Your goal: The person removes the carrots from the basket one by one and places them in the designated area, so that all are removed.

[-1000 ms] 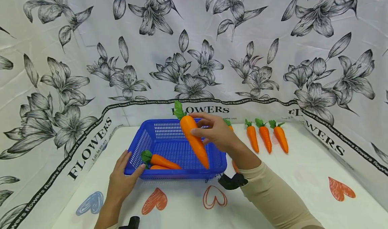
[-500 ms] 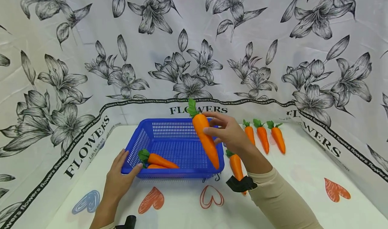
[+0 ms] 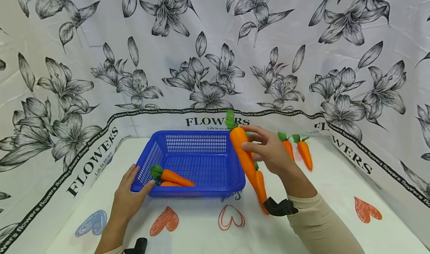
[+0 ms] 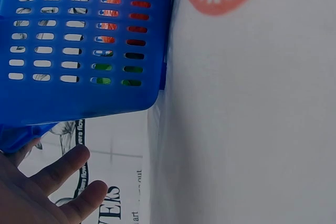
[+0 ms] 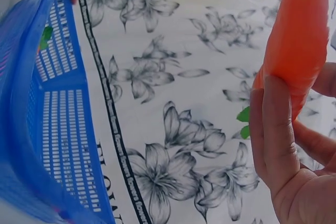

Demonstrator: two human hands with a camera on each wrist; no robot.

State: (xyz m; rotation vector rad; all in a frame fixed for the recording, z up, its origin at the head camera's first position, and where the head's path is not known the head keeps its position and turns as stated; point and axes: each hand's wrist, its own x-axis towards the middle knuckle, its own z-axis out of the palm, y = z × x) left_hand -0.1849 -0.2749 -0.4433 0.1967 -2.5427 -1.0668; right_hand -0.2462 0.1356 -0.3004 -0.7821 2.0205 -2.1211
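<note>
In the head view my right hand holds an orange carrot, leafy top up, between thumb and fingers. The carrot is tilted beside the right rim of a blue plastic basket. The right wrist view shows my fingers wrapped about the carrot. My left hand grips the basket's front left corner, its thumb over the rim and fingers along the outside. Inside the basket, two carrots lie near that corner, the upper carrot partly covering the lower carrot.
Right of the basket, a carrot lies on the white table, overlapped by the held one. Further back are another carrot and a carrot partly behind my right arm. A flower-print cloth surrounds the table.
My right hand has moved right with the carrot, from over the basket to beside its right rim. The left hand keeps its place at the basket's corner.
</note>
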